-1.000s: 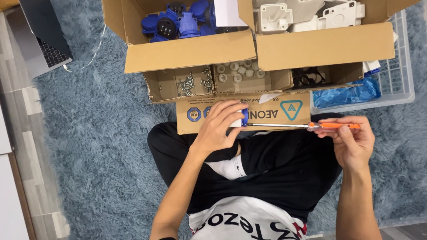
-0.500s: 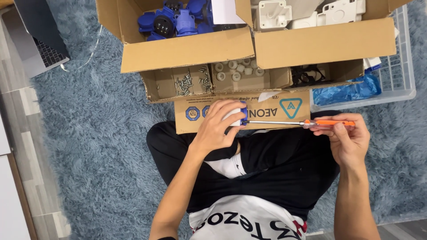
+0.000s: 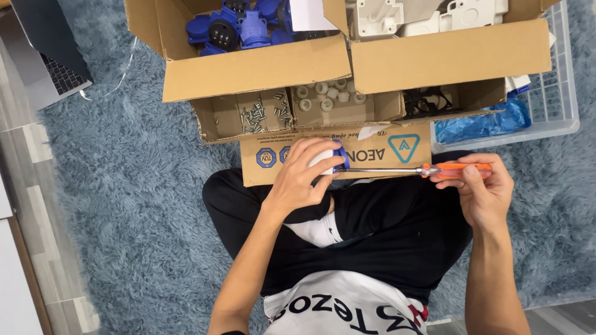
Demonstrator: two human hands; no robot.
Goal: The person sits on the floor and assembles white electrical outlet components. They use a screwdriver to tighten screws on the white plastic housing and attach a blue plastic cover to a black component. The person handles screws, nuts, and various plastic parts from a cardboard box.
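Person sat cross-legged on a blue shag rug (image 3: 124, 205), a big cardboard box (image 3: 261, 68) just past the knees. Box sections held blue sockets (image 3: 239, 28), white housings (image 3: 434, 15), screws (image 3: 257, 115), white caps (image 3: 329, 96) and black bits (image 3: 425, 99). A clear bin (image 3: 559, 93) sat right of the box with a blue bag (image 3: 481, 124) inside; a laptop (image 3: 49, 56) lay far left.

Left hand (image 3: 301, 180) was clamped on a white-and-blue plug (image 3: 329, 160) over the lap, touching the box front. Right hand (image 3: 481, 189) gripped the orange screwdriver (image 3: 456, 170), shaft level, tip at the plug. Progress judged mid-way: screw-driving on one plug was underway; cannot tell how deep the screw sat. Many loose parts remained in the box.

Room: box front crowded the hands ahead, legs below. Open rug lay left and right, so the screwdriver elbow had space outward.
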